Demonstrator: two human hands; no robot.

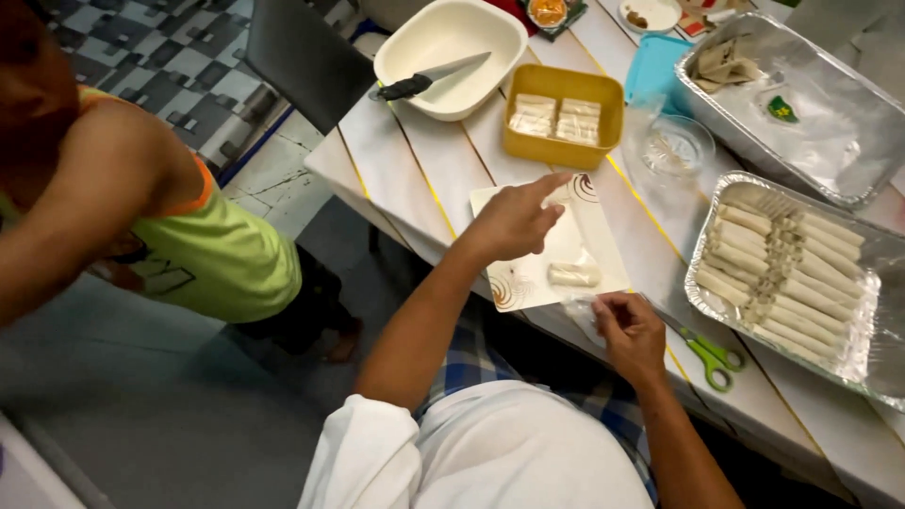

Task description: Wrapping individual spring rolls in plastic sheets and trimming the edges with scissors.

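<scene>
At twelve o'clock, a yellow tub (566,115) holds wrapped white stacks; at three, a foil tray (877,283) holds pale rolls. Left hand (517,221) points, empty, over the square plate (528,283) bearing one roll (574,274); right hand (629,330) pinches a thin wrapper (577,309).

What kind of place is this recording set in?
Most likely a home kitchen or dining area set up for food preparation: a foil tray packed with rolled wrappers, a knife in a white basin, and a white plank table over tiled floor.
</scene>
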